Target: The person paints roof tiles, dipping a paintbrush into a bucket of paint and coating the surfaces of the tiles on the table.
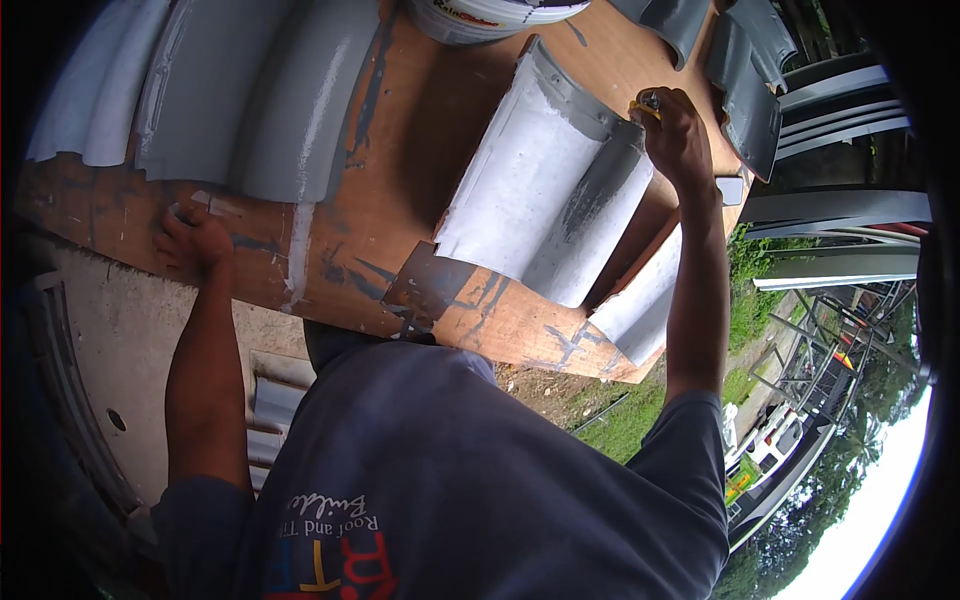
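Note:
A curved roof tile (540, 180), mostly white with grey paint along its top edge and right-hand ridge, lies on the wooden table (440, 110). Closed around a yellow-handled paintbrush (645, 106), my right hand (678, 140) is at the tile's upper right corner. The fingers hide most of the brush. My left hand (197, 243) rests on the table's near edge with its fingers apart, just below a large grey tile (250, 100). By its fingertips there is a small pale patch that I cannot make out.
A white paint bucket (490, 18) stands at the back. Another white tile (645, 300) lies at the right, a whitish one (95, 90) at far left. Dark grey tiles (745, 90) occupy the back right corner. Long metal strips (840, 210) extend beyond the table.

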`<state>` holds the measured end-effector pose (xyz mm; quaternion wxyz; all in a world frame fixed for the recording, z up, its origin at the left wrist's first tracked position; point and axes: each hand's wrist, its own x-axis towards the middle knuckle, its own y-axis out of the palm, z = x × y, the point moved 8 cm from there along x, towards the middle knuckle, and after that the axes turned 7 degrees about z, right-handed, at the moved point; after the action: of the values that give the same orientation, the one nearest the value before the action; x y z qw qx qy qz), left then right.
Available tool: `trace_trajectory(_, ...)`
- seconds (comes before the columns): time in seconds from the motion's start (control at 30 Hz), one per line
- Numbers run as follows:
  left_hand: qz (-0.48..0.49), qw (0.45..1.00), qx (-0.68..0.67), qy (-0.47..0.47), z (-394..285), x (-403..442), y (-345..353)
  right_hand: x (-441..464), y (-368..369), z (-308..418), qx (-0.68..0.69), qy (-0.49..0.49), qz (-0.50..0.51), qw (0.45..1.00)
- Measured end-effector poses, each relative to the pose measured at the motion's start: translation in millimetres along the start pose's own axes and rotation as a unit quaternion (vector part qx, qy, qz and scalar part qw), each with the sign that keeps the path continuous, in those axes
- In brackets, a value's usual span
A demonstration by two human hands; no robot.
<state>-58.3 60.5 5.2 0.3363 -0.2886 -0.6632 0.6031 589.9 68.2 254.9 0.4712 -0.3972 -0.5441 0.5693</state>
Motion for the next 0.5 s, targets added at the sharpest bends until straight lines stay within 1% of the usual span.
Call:
trace_trajectory(0.07, 0.0, 1.0, 0.005, 0.001, 0, -2, -2, -1, -7, -1, -0.002, 0.03, 0.001, 1.0)
trace_trajectory(0.1, -0.002, 1.0, 0.007, -0.001, 0, -1, -1, -3, -5, -5, 0.056, 0.041, -0.016, 0.997)
trace_trajectory(0.13, -0.002, 1.0, 0.008, -0.001, 0, 0, 1, -5, 0, -7, 0.057, 0.041, -0.015, 0.997)
trace_trajectory(0.2, -0.014, 1.0, -0.019, 0.005, 0, 0, 0, -6, 14, -8, 0.033, 0.035, 0.035, 0.998)
trace_trajectory(0.23, -0.014, 1.0, -0.019, 0.005, 0, -1, 0, -4, 7, -7, 0.01, 0.013, 0.001, 1.0)
trace_trajectory(0.33, -0.013, 1.0, -0.019, 0.013, -1, -2, -3, 3, -4, -7, -0.024, 0.033, 0.021, 0.999)
trace_trajectory(0.37, -0.011, 1.0, -0.015, 0.008, -2, -2, -4, 1, -2, -12, 0.039, 0.046, 0.002, 0.998)
trace_trajectory(0.4, -0.007, 1.0, -0.011, 0.006, -2, -2, -3, 1, 2, -11, 0.039, 0.045, 0.002, 0.998)
trace_trajectory(0.47, -0.008, 1.0, -0.015, 0.007, -2, -2, -3, -2, 14, -12, 0.009, 0.053, 0.044, 0.998)
trace_trajectory(0.5, -0.008, 1.0, -0.019, 0.011, -2, -2, -4, 1, 9, -8, 0.002, 0.025, 0.028, 0.999)
